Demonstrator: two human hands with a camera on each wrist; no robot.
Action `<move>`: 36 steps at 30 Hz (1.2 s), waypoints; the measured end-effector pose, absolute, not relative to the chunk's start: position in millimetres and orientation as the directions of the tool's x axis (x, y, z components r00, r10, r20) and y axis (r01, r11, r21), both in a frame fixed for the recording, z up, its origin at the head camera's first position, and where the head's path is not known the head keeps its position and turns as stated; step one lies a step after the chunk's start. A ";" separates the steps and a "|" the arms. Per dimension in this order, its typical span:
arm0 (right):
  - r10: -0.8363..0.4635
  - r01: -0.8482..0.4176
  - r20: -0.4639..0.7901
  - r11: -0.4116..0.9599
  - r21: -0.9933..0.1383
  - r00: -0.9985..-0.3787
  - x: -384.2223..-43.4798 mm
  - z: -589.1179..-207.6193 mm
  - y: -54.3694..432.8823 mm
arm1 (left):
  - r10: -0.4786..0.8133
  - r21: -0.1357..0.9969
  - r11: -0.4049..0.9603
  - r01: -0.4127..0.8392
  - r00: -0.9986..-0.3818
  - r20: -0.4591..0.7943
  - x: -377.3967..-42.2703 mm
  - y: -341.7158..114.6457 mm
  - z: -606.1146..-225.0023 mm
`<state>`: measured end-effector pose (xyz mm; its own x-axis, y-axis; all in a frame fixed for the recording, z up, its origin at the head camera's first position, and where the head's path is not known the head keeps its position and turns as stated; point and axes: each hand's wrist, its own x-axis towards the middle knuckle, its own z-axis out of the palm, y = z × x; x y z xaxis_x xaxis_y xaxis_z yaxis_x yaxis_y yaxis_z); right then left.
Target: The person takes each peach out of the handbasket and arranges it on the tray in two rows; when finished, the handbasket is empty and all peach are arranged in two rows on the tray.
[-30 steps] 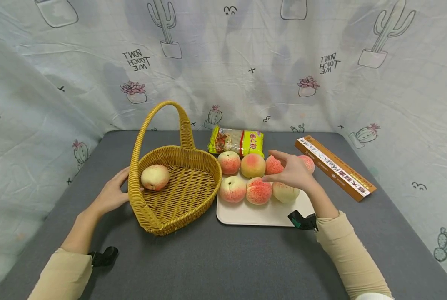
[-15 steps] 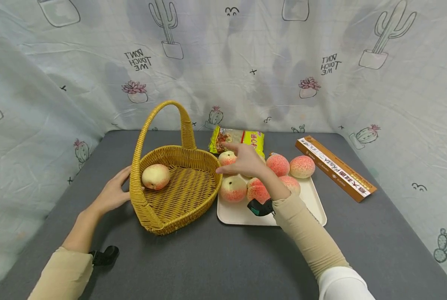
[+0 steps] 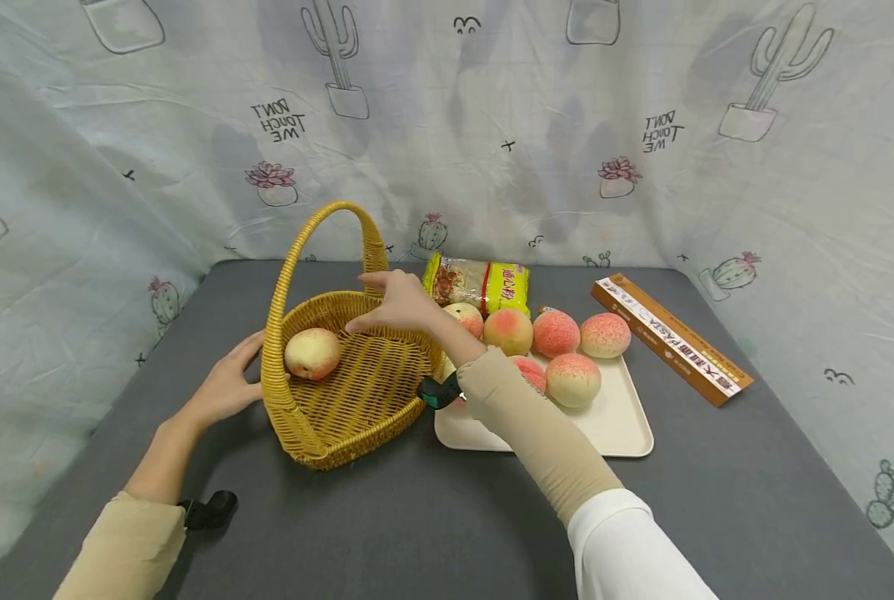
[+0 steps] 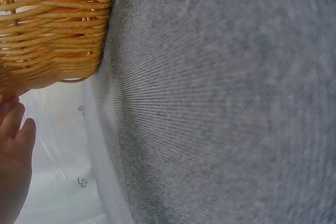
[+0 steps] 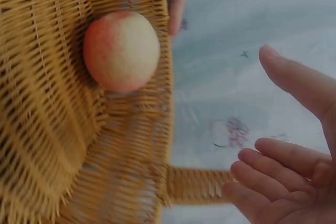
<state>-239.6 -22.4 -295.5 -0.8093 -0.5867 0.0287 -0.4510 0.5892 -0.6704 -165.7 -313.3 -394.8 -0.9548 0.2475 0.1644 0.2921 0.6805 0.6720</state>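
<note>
A wicker basket [image 3: 364, 408] with a tall arched handle stands at the left centre of the table, one peach [image 3: 312, 354] lying against its left inner side. My left hand [image 3: 225, 383] holds that side's rim, its thumb inside and fingers outside, as the right wrist view shows. In the left wrist view, its fingers [image 4: 23, 129] meet the woven wall. Above the basket's far right part hovers my right hand [image 3: 400, 304], thumb spread from its fingers and nothing held. The right wrist view shows its empty palm [image 5: 294, 198] beside the handle [image 5: 199, 184].
Several peaches [image 3: 574, 381] sit on a cream tray [image 3: 611, 429] right of the basket, partly covered by my right forearm. Behind them lies a yellow pasta packet [image 3: 484, 283]. A long brown pasta box [image 3: 671, 337] lies at the far right. A patterned curtain [image 3: 447, 125] hangs behind the table.
My right hand has moved left, empty, from above the peaches on the tray to above the basket. The left hand stays at the basket's rim.
</note>
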 end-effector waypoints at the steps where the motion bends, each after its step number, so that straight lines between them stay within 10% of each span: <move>1: -0.583 -0.444 0.024 0.592 -0.673 -0.812 -241.2 -297.4 -28.6 | 0.249 0.676 0.677 0.291 -0.955 0.161 -165.9 -313.2 -394.8; 25: -0.243 -0.059 -0.188 0.744 -0.665 -0.951 -240.4 -348.5 -115.6 | 0.239 0.666 0.692 0.279 -0.959 0.153 -170.2 -316.9 -397.8; 36: -0.405 0.121 -0.387 0.545 -0.829 -0.828 -238.6 -355.7 -108.1 | 0.236 0.661 0.700 0.270 -0.961 0.143 -169.8 -316.8 -396.7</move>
<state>-238.6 -108.1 -355.7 -0.8282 -0.4051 -0.3874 0.1213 0.5452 -0.8295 -169.8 -316.8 -396.7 -0.9613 0.2356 0.1425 0.2696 0.7000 0.6613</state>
